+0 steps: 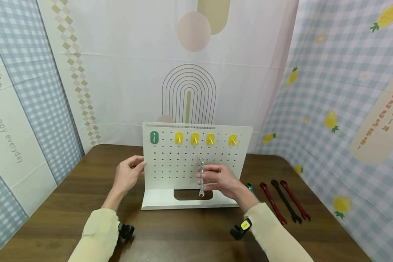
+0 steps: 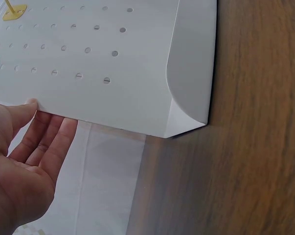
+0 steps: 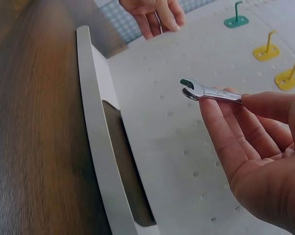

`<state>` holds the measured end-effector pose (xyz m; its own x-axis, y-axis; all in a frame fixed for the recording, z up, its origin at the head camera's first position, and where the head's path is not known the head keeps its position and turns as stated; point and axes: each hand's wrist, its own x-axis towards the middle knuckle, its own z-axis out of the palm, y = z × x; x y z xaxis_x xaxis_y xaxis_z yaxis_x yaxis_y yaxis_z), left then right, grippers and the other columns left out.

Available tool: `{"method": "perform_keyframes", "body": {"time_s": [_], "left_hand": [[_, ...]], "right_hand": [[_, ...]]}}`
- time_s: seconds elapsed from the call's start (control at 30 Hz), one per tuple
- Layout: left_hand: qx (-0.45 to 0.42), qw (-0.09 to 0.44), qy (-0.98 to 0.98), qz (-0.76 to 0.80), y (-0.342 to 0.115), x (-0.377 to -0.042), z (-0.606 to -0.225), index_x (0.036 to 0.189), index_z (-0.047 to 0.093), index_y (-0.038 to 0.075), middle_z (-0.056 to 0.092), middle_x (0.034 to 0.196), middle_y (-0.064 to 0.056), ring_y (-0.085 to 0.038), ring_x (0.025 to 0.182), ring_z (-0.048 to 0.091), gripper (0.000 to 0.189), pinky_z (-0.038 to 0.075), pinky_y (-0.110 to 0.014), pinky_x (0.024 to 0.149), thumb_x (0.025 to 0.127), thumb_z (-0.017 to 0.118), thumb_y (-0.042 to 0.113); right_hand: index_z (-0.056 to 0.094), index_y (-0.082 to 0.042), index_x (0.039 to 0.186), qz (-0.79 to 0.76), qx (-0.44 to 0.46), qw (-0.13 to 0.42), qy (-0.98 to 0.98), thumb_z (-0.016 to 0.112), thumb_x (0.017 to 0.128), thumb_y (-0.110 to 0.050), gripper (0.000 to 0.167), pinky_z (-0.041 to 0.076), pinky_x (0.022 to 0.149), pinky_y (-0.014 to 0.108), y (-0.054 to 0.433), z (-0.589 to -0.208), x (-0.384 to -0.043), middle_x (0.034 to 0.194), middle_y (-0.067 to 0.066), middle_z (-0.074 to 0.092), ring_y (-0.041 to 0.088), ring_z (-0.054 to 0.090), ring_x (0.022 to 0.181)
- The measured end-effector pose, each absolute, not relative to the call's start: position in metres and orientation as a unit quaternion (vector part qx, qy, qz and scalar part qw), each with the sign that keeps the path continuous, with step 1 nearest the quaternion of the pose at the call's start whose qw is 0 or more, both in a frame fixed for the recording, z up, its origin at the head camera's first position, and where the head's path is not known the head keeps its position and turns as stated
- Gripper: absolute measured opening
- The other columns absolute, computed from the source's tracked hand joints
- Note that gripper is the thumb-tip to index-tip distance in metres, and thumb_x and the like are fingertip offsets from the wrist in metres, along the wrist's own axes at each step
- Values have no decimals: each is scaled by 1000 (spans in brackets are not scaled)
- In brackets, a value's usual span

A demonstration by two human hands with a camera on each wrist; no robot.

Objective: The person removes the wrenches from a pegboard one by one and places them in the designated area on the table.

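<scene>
A white pegboard (image 1: 170, 160) stands upright on the table, with one green hook (image 1: 154, 137) at its upper left and several yellow hooks (image 1: 194, 139) along the same row. My left hand (image 1: 127, 174) pinches the board's left edge between thumb and fingers, as the left wrist view also shows. In front of the board, my right hand (image 1: 221, 178) holds a small silver combination wrench (image 1: 201, 178) between thumb and fingers. The wrench is about upright in the head view, its open end downward. In the right wrist view that open end (image 3: 190, 89) points away from the palm.
To the right of the board lie two red wrenches (image 1: 273, 203), a dark green wrench (image 1: 286, 202) and a green one (image 1: 249, 186) partly hidden by my right arm. The brown wooden table (image 1: 183, 233) spreads around the board. Patterned cloths (image 1: 127, 91) hang behind and beside it.
</scene>
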<state>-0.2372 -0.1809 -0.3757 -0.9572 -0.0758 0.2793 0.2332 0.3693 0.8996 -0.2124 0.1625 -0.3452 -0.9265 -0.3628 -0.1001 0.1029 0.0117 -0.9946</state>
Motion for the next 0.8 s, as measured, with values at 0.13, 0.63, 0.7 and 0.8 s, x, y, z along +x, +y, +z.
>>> {"method": "perform_keyframes", "body": {"time_s": [0.13,0.63,0.7,0.8], "left_hand": [[-50,137,-815,-561,-180,-237,-375,125,71,-1,72,116,-23,-25,95,71,26,66,-34,84,106,66,16],[-56,138,-814,-561,-180,-239,-373,125,71,-1,72,115,-24,-26,93,71,26,65,-25,79,106,66,16],[-55,133,-814,-563,-181,-238,-374,125,70,-2,71,115,-24,-25,92,71,27,62,-19,77,106,67,16],[-51,130,-814,-564,-182,-238,-374,126,70,-2,71,116,-24,-26,94,71,27,60,-14,74,106,66,16]], "right_hand": [[50,10,149,-700,-82,165,690,65,103,-4,50,67,79,33,173,-347,-211,133,24,71,17,78,95],[47,9,151,-699,-43,126,702,65,102,-1,53,67,85,41,213,-358,-209,137,22,69,23,77,105],[45,8,153,-694,-35,122,709,64,102,-1,55,67,85,41,221,-359,-208,138,22,68,23,77,105],[43,8,155,-686,-25,117,717,64,102,-1,57,67,84,40,234,-360,-206,139,23,68,21,77,104]]}}
